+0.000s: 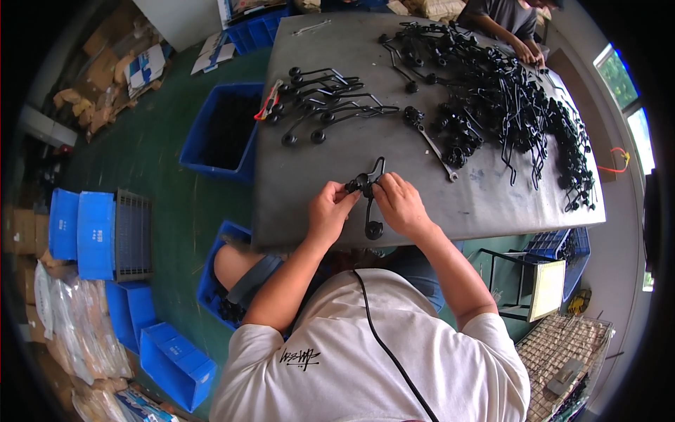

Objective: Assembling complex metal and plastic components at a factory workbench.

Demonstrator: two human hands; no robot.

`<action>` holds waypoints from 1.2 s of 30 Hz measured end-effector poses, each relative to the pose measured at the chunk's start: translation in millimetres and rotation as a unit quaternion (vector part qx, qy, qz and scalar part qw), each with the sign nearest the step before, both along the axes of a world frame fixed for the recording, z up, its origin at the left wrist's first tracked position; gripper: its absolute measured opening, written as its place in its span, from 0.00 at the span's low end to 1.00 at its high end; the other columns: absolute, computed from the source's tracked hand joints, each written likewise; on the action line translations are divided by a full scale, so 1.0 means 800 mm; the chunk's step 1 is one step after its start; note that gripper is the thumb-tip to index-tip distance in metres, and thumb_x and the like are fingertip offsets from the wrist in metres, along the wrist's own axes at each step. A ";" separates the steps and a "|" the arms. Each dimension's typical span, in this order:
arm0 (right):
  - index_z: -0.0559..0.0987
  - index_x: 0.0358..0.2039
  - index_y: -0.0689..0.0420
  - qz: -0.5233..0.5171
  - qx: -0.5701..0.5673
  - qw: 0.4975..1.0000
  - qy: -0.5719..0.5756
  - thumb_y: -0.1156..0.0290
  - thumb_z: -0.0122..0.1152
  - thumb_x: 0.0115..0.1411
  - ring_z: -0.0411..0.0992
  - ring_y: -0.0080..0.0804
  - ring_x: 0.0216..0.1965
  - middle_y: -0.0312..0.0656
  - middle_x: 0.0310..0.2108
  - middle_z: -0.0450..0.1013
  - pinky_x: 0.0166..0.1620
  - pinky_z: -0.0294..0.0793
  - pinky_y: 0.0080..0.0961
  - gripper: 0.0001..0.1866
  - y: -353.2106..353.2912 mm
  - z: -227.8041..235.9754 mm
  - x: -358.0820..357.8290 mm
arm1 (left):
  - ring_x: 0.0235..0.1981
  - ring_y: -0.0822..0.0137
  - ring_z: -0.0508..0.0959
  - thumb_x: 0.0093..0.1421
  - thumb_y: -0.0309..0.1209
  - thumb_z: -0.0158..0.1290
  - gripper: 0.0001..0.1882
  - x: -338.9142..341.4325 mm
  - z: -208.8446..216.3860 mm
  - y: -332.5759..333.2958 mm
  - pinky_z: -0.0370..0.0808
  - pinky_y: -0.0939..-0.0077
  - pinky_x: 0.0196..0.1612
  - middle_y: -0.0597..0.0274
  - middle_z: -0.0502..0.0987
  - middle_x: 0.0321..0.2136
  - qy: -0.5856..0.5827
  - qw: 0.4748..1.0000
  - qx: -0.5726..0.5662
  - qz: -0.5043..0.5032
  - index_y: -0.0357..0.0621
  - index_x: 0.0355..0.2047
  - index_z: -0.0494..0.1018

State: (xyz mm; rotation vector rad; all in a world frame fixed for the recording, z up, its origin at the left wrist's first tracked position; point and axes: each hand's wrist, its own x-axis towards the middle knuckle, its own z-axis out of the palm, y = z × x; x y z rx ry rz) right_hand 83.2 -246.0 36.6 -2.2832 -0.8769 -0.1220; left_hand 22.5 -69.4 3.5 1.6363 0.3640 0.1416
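Near the table's front edge, both hands are closed on one black bent-rod bracket point(380, 166). It has a rod loop pointing away from me and a round black wheel-like end point(374, 229) toward me. My left hand point(331, 212) pinches a dark round fitting point(361, 181) at the bracket's middle. My right hand point(401, 205) has its fingers closed on the bracket just right of that fitting; the fingers cover the exact contact. Beyond the hands, a silver wrench point(438, 153) lies on the grey tabletop point(316, 179), its far end by a small black part point(413, 114).
Several similar brackets point(341, 109) lie at the table's left beside red-handled pliers point(268, 102). A large tangled pile of black parts point(513, 98) fills the right. A co-worker's hands point(529, 52) are at the far right. Blue crates point(193, 133) stand on the green floor.
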 end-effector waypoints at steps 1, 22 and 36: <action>0.71 0.34 0.60 -0.008 0.013 1.000 0.021 0.66 0.53 0.67 0.72 0.51 0.36 0.49 0.32 0.71 0.38 0.69 0.46 0.10 0.002 -0.005 0.000 | 0.22 0.80 0.74 0.61 0.33 0.64 0.13 0.000 -0.001 -0.002 0.72 0.80 0.25 0.66 0.79 0.25 0.009 1.000 0.003 0.001 0.37 0.36 0.74; 0.75 0.39 0.59 -0.142 -0.232 0.960 -0.068 0.72 0.60 0.52 0.77 0.45 0.41 0.49 0.40 0.74 0.42 0.75 0.42 0.13 -0.053 -0.025 0.128 | 0.27 0.59 0.80 0.60 0.33 0.61 0.25 -0.015 -0.008 -0.002 0.77 0.64 0.33 0.54 0.80 0.30 -0.101 0.968 0.226 0.038 0.37 0.55 0.69; 0.76 0.43 0.60 -0.050 0.172 0.982 0.057 0.79 0.55 0.64 0.75 0.36 0.29 0.44 0.33 0.75 0.36 0.75 0.28 0.07 -0.042 -0.019 -0.029 | 0.26 0.58 0.79 0.58 0.30 0.61 0.26 -0.016 -0.015 -0.002 0.76 0.63 0.34 0.55 0.80 0.29 -0.132 0.970 0.200 0.035 0.39 0.56 0.69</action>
